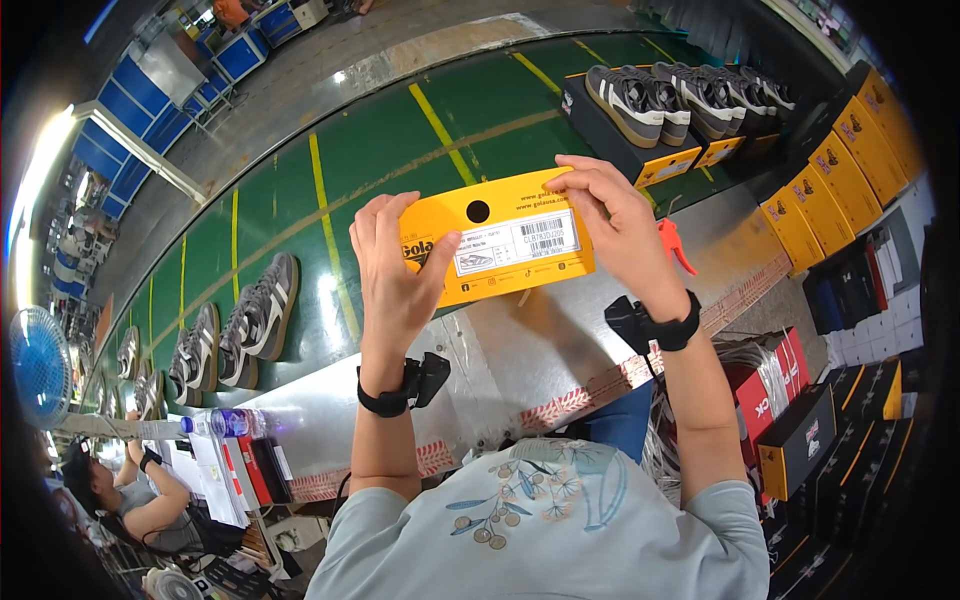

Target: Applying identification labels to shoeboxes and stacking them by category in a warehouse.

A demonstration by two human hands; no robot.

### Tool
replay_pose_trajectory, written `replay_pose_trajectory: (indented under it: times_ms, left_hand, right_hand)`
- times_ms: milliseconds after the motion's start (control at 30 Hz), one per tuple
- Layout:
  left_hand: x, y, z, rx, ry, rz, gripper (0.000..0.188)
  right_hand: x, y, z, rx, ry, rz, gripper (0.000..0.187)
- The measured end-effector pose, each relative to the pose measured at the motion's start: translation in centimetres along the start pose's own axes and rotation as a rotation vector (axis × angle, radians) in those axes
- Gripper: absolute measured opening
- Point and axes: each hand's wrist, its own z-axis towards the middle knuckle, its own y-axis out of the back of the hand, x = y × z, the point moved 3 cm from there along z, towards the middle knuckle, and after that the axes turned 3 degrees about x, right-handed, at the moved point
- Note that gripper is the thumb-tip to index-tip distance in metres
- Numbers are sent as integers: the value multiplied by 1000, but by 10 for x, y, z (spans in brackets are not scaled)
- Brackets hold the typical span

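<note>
My hands hold up the yellow end of a shoebox (480, 288) above the near edge of the table. A round black hole and a white barcode label (515, 246) face me; the rest of the box is hidden behind this end. My left hand (393, 270) is closed on the left edge, thumb across the front. At the top right corner, my right hand (622, 232) has its fingers bent over the edge. Just beyond my right wrist lies a red-orange handled object (677, 247), its kind unclear. Both wrists wear black straps with small devices.
Grey sneakers (268, 310) stand in pairs on the green conveyor belt (380, 150) at left. More sneakers (640, 100) sit on dark shoeboxes at far right. Yellow boxes (840, 170) line the right side, with dark boxes (800, 440) stacked below. A co-worker (150, 500) is at lower left.
</note>
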Motion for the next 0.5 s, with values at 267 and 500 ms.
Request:
replay_pose_trajectory:
  times_ms: [267,500]
  left_hand:
    - [7,-15,2,-63,-21,61,24]
    - [2,-20,4,-68,-36,138,24]
  right_hand:
    - [52,-101,-21,109,345,-640,63]
    - [37,-63,-29,65,182,-785,71]
